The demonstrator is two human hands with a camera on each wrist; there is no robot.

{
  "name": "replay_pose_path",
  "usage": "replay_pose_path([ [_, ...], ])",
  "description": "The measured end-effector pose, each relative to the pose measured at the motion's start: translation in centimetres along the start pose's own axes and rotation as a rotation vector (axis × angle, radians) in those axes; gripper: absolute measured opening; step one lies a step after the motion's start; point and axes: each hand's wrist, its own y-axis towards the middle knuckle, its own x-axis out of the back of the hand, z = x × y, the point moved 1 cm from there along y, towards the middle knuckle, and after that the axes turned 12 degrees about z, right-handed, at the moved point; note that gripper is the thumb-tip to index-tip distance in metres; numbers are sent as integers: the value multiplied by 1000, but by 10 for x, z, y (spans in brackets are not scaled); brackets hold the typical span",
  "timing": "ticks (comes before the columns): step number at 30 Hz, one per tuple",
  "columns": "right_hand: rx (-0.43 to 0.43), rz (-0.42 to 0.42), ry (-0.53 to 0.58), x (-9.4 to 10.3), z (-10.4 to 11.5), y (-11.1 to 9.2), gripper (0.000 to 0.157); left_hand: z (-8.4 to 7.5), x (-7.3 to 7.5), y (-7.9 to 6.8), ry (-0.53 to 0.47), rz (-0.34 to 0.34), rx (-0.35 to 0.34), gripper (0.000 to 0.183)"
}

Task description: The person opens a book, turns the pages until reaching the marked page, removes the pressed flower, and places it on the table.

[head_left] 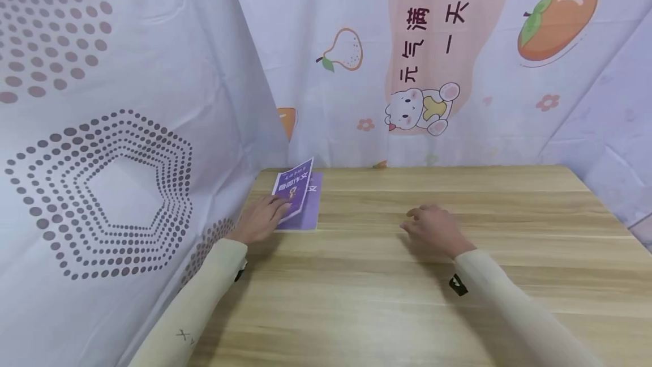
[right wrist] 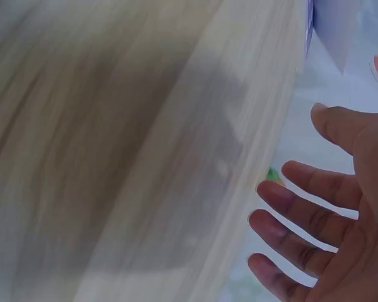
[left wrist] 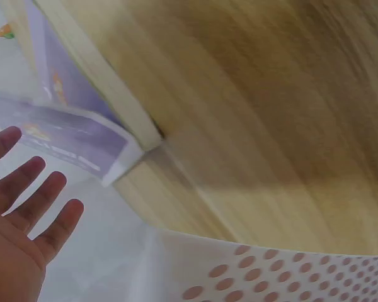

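Observation:
A thin purple booklet [head_left: 300, 177] with white lettering stands tilted at the far left of the table, leaning over a second purple booklet [head_left: 312, 217] that lies flat. My left hand [head_left: 262, 218] is at the near left side of the tilted booklet, fingertips overlapping its cover. In the left wrist view, four spread fingers show beside the tilted booklet [left wrist: 69, 141]; the thumb is hidden. The flat one's pale page edge [left wrist: 107, 78] shows there too. Farther right, my right hand [head_left: 433, 225] hovers over the table with loosely bent fingers and holds nothing.
The wood-grain table [head_left: 367, 287] reaches back to a printed curtain [head_left: 336, 106] with fruit and a cartoon bear. A white dotted sheet [head_left: 214, 101] hangs close along the left edge, right beside my left arm.

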Motion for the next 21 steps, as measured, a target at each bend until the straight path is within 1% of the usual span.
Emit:
replay_pose_path([
  [2, 16, 2, 23, -6, 6, 6, 41, 4, -1, -1, 12, -18, -4, 60],
  [6, 22, 19, 56, -14, 20, 17, 38, 16, -8, -2, 60, -74, -37, 45],
  [7, 21, 25, 60, -16, 23, 19, 38, 23, -14, 0, 82, -87, -38, 44],
  [9, 27, 38, 63, -21, 30, 23, 37, 31, -20, 1, 99, -97, -26, 45],
  [13, 43, 41, 52, -30, 41, 32, 36, 37, -24, 0, 86, -60, 56, 51],
  [14, 51, 39, 49, -32, 44, 35, 36, 33, -22, -2, 67, -43, 77, 52],
  [16, 59, 32, 41, -36, 49, 39, 35, 32, -22, -3, 54, -17, 115, 54],
  [18, 66, 32, 36, -39, 55, 43, 34, 33, -24, -2, 52, -2, 142, 56],
  [21, 71, 38, 34, -44, 65, 50, 33, 36, -27, 0, 51, 8, 166, 59],
])
